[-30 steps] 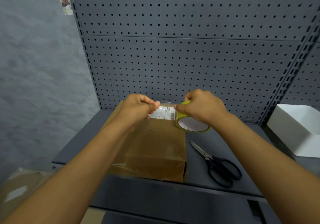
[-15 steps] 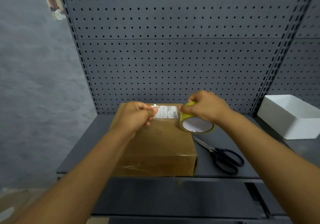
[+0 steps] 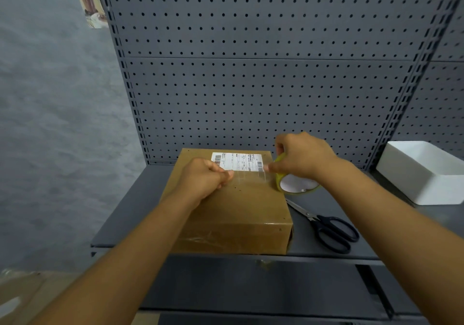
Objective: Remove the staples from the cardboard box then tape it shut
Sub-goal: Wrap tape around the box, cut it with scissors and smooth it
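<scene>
A brown cardboard box [image 3: 241, 206] lies flat on the dark grey shelf [image 3: 140, 199], with a white shipping label [image 3: 237, 161] near its far edge. My left hand [image 3: 203, 179] pinches the free end of a clear tape strip [image 3: 248, 176] over the box top. My right hand [image 3: 303, 155] grips the yellow-rimmed tape roll [image 3: 296, 184] just past the box's right edge. The strip stretches between both hands, just below the label. Small holes dot the box top.
Black-handled scissors [image 3: 329, 227] lie on the shelf right of the box. A white rectangular bin [image 3: 424, 171] stands at the far right. A grey pegboard [image 3: 251, 73] rises behind the shelf. Another cardboard piece [image 3: 22, 297] lies low at the left.
My hands have drawn farther apart, so the tape strip between them is longer. The roll has moved right, past the box edge, and the strip sits lower over the box top.
</scene>
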A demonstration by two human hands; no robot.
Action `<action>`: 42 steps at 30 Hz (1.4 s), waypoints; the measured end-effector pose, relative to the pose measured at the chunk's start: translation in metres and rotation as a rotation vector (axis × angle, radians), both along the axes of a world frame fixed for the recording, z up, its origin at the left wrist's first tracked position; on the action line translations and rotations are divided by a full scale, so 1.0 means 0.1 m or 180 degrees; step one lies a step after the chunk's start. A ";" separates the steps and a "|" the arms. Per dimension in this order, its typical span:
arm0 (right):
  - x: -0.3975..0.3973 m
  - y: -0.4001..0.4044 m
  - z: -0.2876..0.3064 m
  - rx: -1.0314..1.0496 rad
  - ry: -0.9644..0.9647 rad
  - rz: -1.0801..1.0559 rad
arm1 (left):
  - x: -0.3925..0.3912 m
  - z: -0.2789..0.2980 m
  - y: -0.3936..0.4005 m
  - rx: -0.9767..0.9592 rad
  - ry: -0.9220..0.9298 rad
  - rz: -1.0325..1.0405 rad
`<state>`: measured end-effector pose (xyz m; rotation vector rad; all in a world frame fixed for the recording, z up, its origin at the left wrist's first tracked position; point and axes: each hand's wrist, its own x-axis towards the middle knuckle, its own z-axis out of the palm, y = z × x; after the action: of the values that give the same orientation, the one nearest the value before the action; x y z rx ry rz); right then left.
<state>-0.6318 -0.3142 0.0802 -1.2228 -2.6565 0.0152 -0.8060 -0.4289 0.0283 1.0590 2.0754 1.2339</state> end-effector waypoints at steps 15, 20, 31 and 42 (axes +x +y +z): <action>-0.11 0.04 -0.09 0.0388 -0.0075 0.0437 | 0.00 -0.13 0.03 -0.0256 0.0948 0.0073; 0.22 0.18 -0.08 -0.1157 0.1211 0.0646 | -0.01 -0.12 0.01 -0.0240 0.0891 0.0024; 0.55 0.26 -0.36 -0.2272 0.2291 0.1038 | -0.10 -0.12 -0.01 -0.0108 0.0665 0.0113; 0.38 0.14 -0.22 -0.1919 0.1999 0.0973 | -0.08 -0.14 -0.05 -0.0159 0.1062 0.0033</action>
<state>-0.5935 -0.3006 0.0583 -0.7328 -2.2764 1.1149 -0.8137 -0.4338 0.0139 1.3056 2.3459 1.0609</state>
